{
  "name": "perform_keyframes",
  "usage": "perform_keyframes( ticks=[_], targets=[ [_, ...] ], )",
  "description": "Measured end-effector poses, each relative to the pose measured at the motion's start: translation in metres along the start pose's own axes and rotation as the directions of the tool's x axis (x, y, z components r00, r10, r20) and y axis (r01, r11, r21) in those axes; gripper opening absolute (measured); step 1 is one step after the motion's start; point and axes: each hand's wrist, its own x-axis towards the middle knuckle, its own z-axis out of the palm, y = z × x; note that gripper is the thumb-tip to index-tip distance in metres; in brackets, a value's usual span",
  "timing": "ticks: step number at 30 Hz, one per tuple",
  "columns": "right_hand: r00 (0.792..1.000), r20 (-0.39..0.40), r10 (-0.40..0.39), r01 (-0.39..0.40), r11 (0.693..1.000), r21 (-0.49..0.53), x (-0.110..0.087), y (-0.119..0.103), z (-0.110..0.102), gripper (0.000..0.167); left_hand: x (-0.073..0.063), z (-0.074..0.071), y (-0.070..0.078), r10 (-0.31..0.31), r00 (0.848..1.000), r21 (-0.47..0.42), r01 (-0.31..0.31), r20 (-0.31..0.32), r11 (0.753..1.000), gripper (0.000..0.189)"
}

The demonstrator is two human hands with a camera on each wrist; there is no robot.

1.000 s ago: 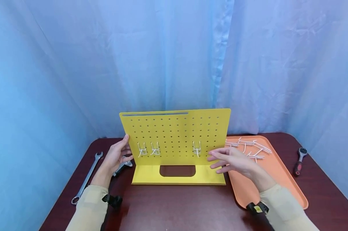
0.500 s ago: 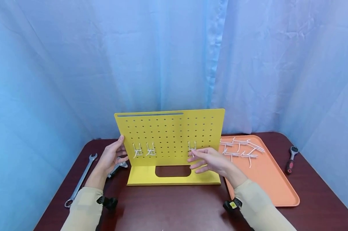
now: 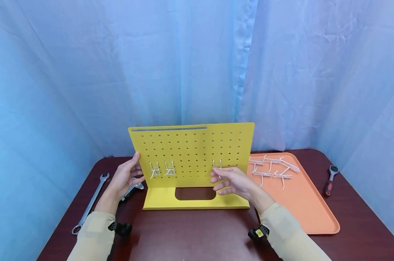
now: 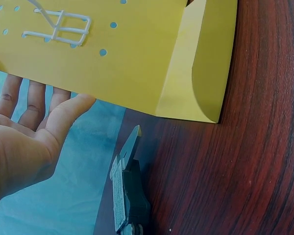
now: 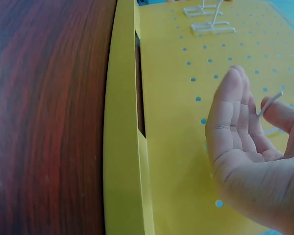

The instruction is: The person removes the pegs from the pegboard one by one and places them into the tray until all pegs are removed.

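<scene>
A yellow pegboard [image 3: 190,145] on a flanged base stands in front of me, bearing three white wire hooks. My left hand [image 3: 122,178] holds its left edge, the thumb in front and other fingers behind. Two hooks, the outer one [image 3: 155,169] and its neighbour [image 3: 169,169], sit side by side low on the left part of the board. At the lower right part, my right hand [image 3: 237,184] pinches the third hook [image 5: 270,103] by its prong between thumb and fingers. Its lower part is mostly covered by the hand in the head view.
An orange tray [image 3: 308,210] with several loose white hooks [image 3: 283,175] lies at the right, and a ratchet [image 3: 329,181] beyond it. On the left lie a combination wrench [image 3: 90,204] and a silver-and-dark hand tool [image 4: 130,186]. Blue curtains [image 3: 184,61] hang behind the table.
My right hand has moved left from the board's right part to the third hook, and its fingers have drawn in on it. My left hand keeps its place on the board's edge.
</scene>
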Motion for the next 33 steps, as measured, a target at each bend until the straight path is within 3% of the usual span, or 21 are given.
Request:
perform_keyframes(
  ticks=[20, 33],
  targets=[
    [1.000, -0.009, 0.016, -0.016, 0.999, 0.033, -0.0035, 0.0003, 0.0058, 0.042, -0.0043, 0.0005, 0.0024, -0.023, 1.000, 0.033, 0.023, -0.014, 0.999, 0.072],
    [1.000, 0.000, 0.015, -0.015, 0.999, 0.037, -0.0037, -0.0034, 0.0055, 0.041, -0.0022, 0.0047, 0.0024, 0.000, 0.998, 0.047, 0.003, -0.064, 0.999, 0.069]
  ],
)
